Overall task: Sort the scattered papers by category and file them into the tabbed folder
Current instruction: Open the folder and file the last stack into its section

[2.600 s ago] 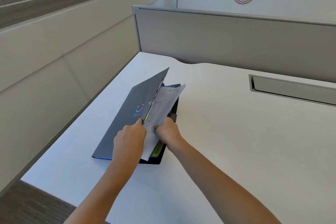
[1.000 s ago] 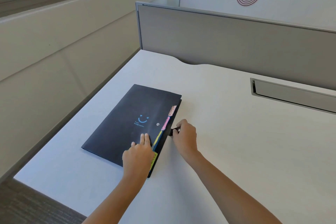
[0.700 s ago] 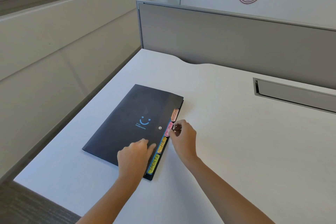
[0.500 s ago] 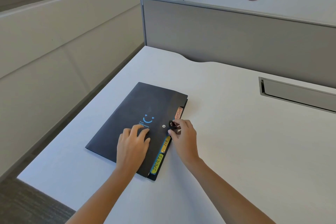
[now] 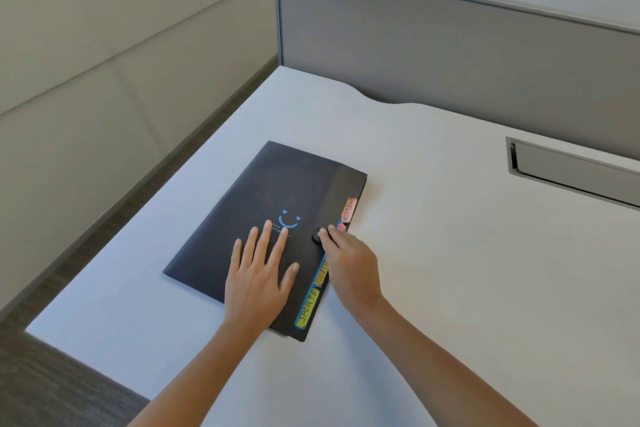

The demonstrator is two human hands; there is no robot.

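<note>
After shutting folder (image 5: pixel 249 204), flattened it under spread left hand (image 5: pixel 258 274), pinched its snap (image 5: pixel 316 236) with right hand (image 5: pixel 349 267); seemingly finished filing.

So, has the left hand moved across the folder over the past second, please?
Yes: the left hand slid up the folder, from beside the tabs to the smiley logo.

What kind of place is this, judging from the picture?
Most likely an office workstation: a white desk backed by a grey partition screen, a cable slot set into the desktop, and a tabbed folder lying on it.
</note>
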